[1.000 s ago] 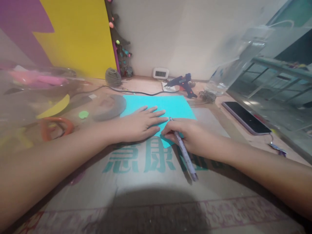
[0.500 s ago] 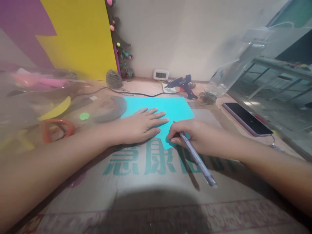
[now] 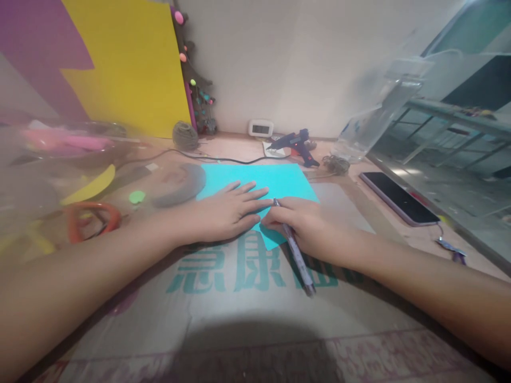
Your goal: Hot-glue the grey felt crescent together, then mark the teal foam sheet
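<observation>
A bright turquoise sheet of paper (image 3: 255, 174) lies on a cardboard surface (image 3: 223, 314) printed with green characters. My left hand (image 3: 231, 210) rests flat on the sheet, palm down and fingers spread. At the sheet's near right part, my right hand (image 3: 299, 223) grips a slim purplish pen (image 3: 298, 258) whose back end slants down toward me. The pen's tip is hidden behind my fingers, close to the left thumb and the paper's near edge.
At the back stand a glue gun (image 3: 297, 144), a white digital clock (image 3: 261, 128) and a ball of twine (image 3: 185, 135). A phone (image 3: 399, 198) lies to the right. Orange-handled scissors (image 3: 93, 221) and a grey crescent shape (image 3: 179, 183) are on the left, before a yellow panel (image 3: 131, 69).
My right hand has shifted left with the pen, nearer to my left hand, and the pen stands at a steeper angle in view. My left hand stays flat on the paper.
</observation>
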`<control>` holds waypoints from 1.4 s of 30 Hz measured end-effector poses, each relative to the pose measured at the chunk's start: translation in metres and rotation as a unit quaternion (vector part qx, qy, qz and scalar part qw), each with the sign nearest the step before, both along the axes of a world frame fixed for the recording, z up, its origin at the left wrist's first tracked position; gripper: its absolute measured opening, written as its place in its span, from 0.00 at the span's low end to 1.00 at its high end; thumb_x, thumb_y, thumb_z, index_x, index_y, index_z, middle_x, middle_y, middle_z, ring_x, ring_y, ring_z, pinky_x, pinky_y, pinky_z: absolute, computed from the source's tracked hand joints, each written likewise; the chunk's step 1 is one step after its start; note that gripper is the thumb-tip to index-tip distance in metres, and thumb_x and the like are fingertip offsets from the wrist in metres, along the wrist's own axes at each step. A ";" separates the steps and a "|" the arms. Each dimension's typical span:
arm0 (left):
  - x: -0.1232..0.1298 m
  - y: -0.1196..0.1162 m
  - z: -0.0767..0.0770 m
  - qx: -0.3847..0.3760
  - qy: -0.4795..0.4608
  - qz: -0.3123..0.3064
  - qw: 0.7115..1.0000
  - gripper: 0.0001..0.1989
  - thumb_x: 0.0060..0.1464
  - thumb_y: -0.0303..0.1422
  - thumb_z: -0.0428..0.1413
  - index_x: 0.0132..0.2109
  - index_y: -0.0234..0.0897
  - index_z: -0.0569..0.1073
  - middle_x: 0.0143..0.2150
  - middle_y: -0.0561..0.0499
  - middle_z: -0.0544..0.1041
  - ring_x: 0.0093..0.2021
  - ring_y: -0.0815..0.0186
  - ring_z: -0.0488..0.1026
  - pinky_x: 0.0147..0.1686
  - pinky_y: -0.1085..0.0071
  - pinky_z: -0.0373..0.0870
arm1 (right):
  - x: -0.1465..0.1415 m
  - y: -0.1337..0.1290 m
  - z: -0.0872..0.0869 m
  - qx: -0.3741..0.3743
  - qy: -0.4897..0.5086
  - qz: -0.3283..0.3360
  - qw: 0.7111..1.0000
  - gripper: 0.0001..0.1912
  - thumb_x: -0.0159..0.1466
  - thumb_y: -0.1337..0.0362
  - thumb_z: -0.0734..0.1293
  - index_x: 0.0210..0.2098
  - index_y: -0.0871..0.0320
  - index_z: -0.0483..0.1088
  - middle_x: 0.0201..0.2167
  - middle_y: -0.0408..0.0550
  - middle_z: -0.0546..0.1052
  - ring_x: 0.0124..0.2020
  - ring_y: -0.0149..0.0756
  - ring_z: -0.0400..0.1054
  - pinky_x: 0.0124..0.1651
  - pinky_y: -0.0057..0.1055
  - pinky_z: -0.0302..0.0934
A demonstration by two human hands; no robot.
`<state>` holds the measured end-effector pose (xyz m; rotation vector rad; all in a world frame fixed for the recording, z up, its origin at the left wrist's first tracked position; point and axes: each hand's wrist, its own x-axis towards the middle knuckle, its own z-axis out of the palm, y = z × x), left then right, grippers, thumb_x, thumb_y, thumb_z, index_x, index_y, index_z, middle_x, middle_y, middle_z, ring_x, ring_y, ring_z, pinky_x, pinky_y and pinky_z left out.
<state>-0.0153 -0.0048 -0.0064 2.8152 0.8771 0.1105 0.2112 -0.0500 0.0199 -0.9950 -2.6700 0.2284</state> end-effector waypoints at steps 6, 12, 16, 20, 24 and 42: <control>0.000 0.000 -0.001 0.007 0.002 0.001 1.000 0.27 0.68 0.47 0.36 0.70 0.50 0.52 0.74 0.53 0.46 0.73 0.52 0.40 0.68 0.48 0.38 | 0.003 0.003 0.015 -0.137 -0.003 0.015 0.991 0.05 0.64 0.70 0.63 0.35 0.57 0.72 0.32 0.45 0.76 0.33 0.33 0.68 0.37 0.28 0.58; 0.000 -0.001 -0.001 0.001 -0.003 0.005 1.000 0.27 0.68 0.48 0.35 0.70 0.50 0.51 0.74 0.55 0.46 0.73 0.53 0.40 0.69 0.49 0.38 | 0.005 0.003 0.001 -0.050 0.029 0.001 0.998 0.09 0.65 0.72 0.61 0.38 0.57 0.72 0.35 0.47 0.76 0.37 0.35 0.68 0.39 0.29 0.57; 0.000 -0.001 -0.001 -0.002 0.001 0.008 1.000 0.27 0.67 0.48 0.34 0.70 0.52 0.50 0.74 0.56 0.45 0.73 0.53 0.39 0.69 0.48 0.37 | 0.005 0.002 0.005 -0.093 0.017 0.008 0.996 0.07 0.64 0.71 0.63 0.36 0.56 0.72 0.33 0.45 0.76 0.35 0.34 0.68 0.38 0.29 0.57; 0.000 -0.001 -0.001 -0.002 0.002 0.009 1.000 0.27 0.67 0.48 0.34 0.70 0.52 0.50 0.74 0.56 0.44 0.73 0.54 0.39 0.68 0.47 0.38 | 0.006 0.002 0.006 -0.123 0.013 0.007 0.992 0.07 0.64 0.71 0.63 0.35 0.56 0.72 0.33 0.45 0.76 0.35 0.34 0.68 0.37 0.28 0.57; 0.000 -0.002 -0.001 -0.005 0.003 0.010 1.000 0.28 0.67 0.48 0.34 0.70 0.51 0.50 0.74 0.56 0.44 0.73 0.54 0.38 0.69 0.48 0.38 | 0.005 0.001 -0.006 -0.003 0.033 -0.002 0.999 0.10 0.65 0.71 0.60 0.39 0.57 0.73 0.33 0.48 0.74 0.36 0.36 0.66 0.38 0.31 0.56; -0.001 0.001 -0.004 0.018 -0.001 -0.001 1.000 0.26 0.68 0.47 0.35 0.70 0.53 0.51 0.74 0.55 0.46 0.73 0.54 0.40 0.68 0.50 0.39 | 0.002 -0.003 0.014 -0.206 0.047 0.024 0.977 0.04 0.63 0.65 0.65 0.34 0.57 0.73 0.30 0.44 0.76 0.31 0.33 0.69 0.35 0.29 0.61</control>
